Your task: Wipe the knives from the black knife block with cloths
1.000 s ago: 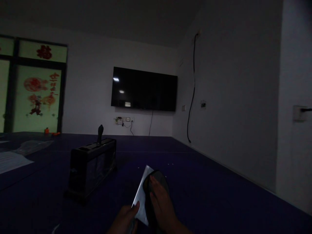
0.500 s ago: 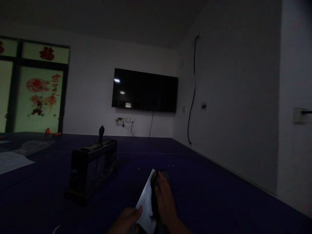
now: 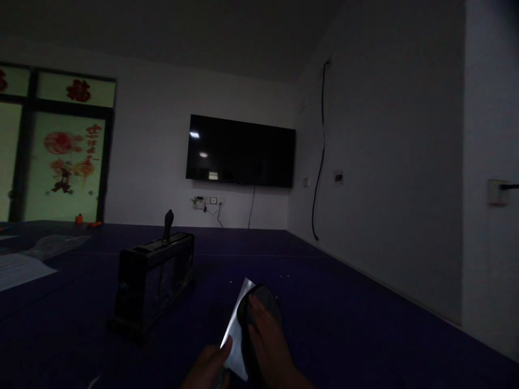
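My left hand is at the bottom, its thumb pressed on the lower left edge of a pale, shiny flat sheet. A bluish thing shows under this hand, too dark to name. My right hand lies along a dark, elongated round-ended object, fingers close together on its upper face and the palm over its lower part. This dark object overlaps the right side of the sheet. What the lower fingers of both hands do is hidden. To the left stands a black box-shaped device with an upright knobbed handle.
The dark blue tabletop runs back to the wall. Papers and a clear plastic bag lie at left. Small orange items sit at the far left edge. A television hangs on the wall, and a black cable dangles at right.
The sheet and the dark object have shifted slightly left and tilted, with both hands on them. The sheet now catches a bright gleam along its left edge. The black device has stayed put.
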A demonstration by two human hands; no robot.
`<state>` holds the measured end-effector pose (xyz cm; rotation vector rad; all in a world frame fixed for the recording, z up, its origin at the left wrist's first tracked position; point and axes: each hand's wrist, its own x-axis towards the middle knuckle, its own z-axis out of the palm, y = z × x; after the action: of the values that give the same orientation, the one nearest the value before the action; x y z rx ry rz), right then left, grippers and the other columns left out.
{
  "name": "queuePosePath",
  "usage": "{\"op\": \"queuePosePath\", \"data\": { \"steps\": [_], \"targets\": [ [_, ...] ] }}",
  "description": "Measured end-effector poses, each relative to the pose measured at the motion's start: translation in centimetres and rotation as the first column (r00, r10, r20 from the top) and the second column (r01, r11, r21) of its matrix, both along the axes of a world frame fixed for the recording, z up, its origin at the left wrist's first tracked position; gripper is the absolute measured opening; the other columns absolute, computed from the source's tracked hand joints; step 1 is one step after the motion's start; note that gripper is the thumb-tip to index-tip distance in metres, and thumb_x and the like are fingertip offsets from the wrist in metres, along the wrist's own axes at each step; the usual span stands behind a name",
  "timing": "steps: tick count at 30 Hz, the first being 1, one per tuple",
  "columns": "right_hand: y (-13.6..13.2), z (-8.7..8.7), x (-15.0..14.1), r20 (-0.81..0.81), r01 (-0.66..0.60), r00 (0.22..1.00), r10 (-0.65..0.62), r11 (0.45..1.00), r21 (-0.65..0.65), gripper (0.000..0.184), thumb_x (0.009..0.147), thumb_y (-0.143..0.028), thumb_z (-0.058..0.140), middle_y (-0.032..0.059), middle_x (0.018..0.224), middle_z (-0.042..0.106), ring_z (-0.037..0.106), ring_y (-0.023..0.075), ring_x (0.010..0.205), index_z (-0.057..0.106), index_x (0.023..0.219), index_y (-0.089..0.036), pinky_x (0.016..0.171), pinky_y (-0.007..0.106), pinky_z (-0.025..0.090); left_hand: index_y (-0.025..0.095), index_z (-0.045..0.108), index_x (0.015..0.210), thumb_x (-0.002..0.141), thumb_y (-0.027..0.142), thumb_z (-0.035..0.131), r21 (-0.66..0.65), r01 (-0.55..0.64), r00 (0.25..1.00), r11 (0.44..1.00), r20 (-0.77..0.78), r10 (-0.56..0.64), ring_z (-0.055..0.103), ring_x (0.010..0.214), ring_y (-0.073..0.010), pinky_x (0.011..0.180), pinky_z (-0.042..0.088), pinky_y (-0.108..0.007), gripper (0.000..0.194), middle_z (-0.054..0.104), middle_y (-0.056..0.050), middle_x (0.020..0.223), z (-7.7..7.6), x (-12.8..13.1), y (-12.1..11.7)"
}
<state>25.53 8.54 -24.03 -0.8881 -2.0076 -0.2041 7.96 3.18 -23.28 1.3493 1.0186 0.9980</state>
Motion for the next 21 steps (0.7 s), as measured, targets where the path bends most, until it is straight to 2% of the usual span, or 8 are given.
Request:
{"op": "queuePosePath", "data": {
  "steps": [6,9,12,16,21],
  "targets": [
    [-1.1,0.6,-0.1,0.18,-0.087,0.982,0.06,0.985,0.147,0.047,0.088,-0.017,0.04,0.0109,0.135,0.048,0.044,0.0208,0.124,0.043,0.135,-0.014,0.098,0.035,0.043,0.019,0.051,0.043,0.062,0.087,0.028,0.007,-0.038,0.999,0.999,0.011,0.038,0.035,0.035,-0.0096,0.044,0.033,-0.025,0.074,0.037,0.003,0.034,-0.7,0.0,0.4],
    [-1.9,1.5,-0.3,0.259,-0.179,0.957,0.129,0.968,0.178,0.049,0.085,-0.015,0.042,0.0129,0.131,0.051,0.048,0.0212,0.121,0.044,0.134,-0.011,0.096,0.034,0.045,0.019,0.051,0.045,0.057,0.085,0.044,0.032,-0.093,0.995,0.995,0.047,0.091,0.042,0.039,-0.0117,0.048,0.039,-0.026,0.067,0.043,0.002,0.038,-0.5,0.0,0.8],
    [-2.7,2.6,-0.7,0.374,-0.318,0.899,0.23,0.929,0.192,0.048,0.083,-0.017,0.044,0.0153,0.125,0.056,0.052,0.0219,0.117,0.047,0.13,-0.008,0.094,0.033,0.046,0.018,0.058,0.058,0.063,0.074,0.056,0.03,-0.14,0.987,0.99,0.082,0.137,0.054,0.053,-0.0148,0.055,0.046,-0.028,0.056,0.057,0.0,0.053,0.2,0.2,1.3],
    [-3.3,3.5,-1.3,0.492,-0.439,0.818,0.298,0.876,0.199,0.042,0.088,-0.022,0.04,0.0159,0.119,0.06,0.054,0.0217,0.114,0.051,0.125,-0.007,0.091,0.03,0.048,0.016,0.061,0.077,0.086,0.051,0.047,-0.029,-0.159,0.983,0.987,0.089,0.161,0.058,0.063,-0.0124,0.062,0.05,-0.029,0.038,0.062,0.0,0.071,1.1,0.3,1.1],
    [-3.5,4.0,-1.7,0.542,-0.462,0.776,0.324,0.876,0.139,0.037,0.093,-0.024,0.036,0.0154,0.121,0.059,0.053,0.0208,0.115,0.054,0.121,-0.008,0.093,0.029,0.046,0.016,0.06,0.097,0.088,0.04,0.05,-0.079,-0.161,0.978,0.984,0.12,0.17,0.06,0.076,-0.0139,0.068,0.052,-0.031,0.027,0.063,-0.003,0.093,1.5,-0.3,-0.8]
  ]
}}
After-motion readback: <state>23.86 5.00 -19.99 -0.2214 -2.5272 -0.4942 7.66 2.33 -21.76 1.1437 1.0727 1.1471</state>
